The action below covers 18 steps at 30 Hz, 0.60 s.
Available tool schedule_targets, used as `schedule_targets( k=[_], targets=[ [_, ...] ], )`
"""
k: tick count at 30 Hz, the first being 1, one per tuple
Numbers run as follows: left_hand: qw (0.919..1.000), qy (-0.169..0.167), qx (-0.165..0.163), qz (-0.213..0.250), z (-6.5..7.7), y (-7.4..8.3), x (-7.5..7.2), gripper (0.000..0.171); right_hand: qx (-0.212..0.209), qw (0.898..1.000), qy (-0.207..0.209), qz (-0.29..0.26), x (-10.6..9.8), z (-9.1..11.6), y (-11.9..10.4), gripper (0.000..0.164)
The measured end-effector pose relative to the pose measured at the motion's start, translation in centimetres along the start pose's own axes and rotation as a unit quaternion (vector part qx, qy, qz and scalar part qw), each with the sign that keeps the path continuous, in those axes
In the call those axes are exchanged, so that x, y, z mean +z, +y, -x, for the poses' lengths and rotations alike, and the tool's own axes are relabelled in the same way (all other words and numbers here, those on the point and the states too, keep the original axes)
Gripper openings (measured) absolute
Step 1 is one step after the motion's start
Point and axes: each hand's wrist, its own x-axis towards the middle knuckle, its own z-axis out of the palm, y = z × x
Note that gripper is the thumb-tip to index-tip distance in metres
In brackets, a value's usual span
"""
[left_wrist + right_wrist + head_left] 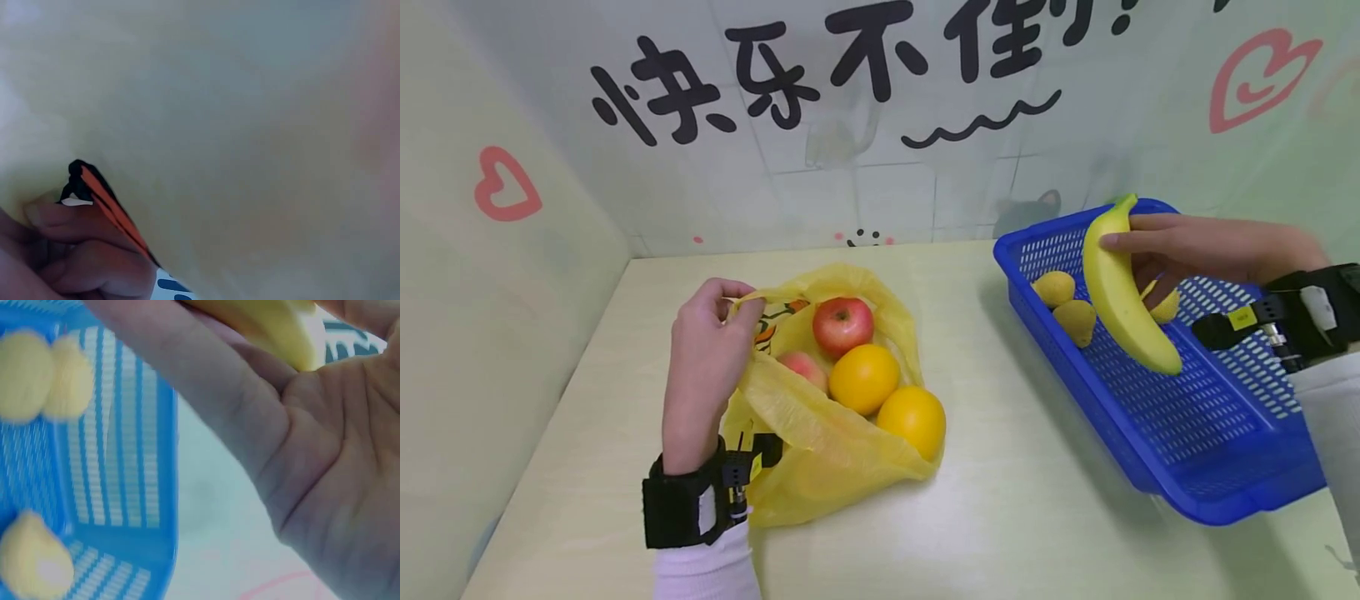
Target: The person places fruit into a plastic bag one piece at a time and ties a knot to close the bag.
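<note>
My left hand pinches the rim of a yellow plastic bag on the table. The bag's mouth gapes, showing a red pomegranate, part of a pinkish peach and two oranges. In the left wrist view, the bag's film fills most of the picture, and the curled fingers hold its printed edge. Above a blue basket on the right, my right hand holds a banana near its stem end. In the right wrist view, only part of the banana shows.
Inside the basket lie yellow pear-like fruits, one partly behind the right hand. The pale table extends between bag and basket. A printed wall stands behind, and another wall borders the left side.
</note>
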Motion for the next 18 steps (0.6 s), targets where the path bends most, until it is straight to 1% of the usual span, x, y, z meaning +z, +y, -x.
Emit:
schedule_targets(
  k=[7, 13, 18],
  targets=[
    [1.0, 0.001, 0.0, -0.003, 0.0, 0.0, 0.0, 0.03, -0.04, 0.999, 0.0, -0.008, 1.4, -0.9, -3.7, 0.057],
    [1.0, -0.002, -0.003, -0.001, 0.0, 0.0, 0.1, 0.03, -0.071, 0.997, 0.011, -0.023, 2.5, -1.7, -6.2, 0.057],
    [1.0, -0.005, -0.003, -0.003, 0.0, 0.1, 0.1, 0.031, -0.108, 0.992, 0.021, -0.059, 3.4, -2.5, -7.9, 0.053]
  ],
)
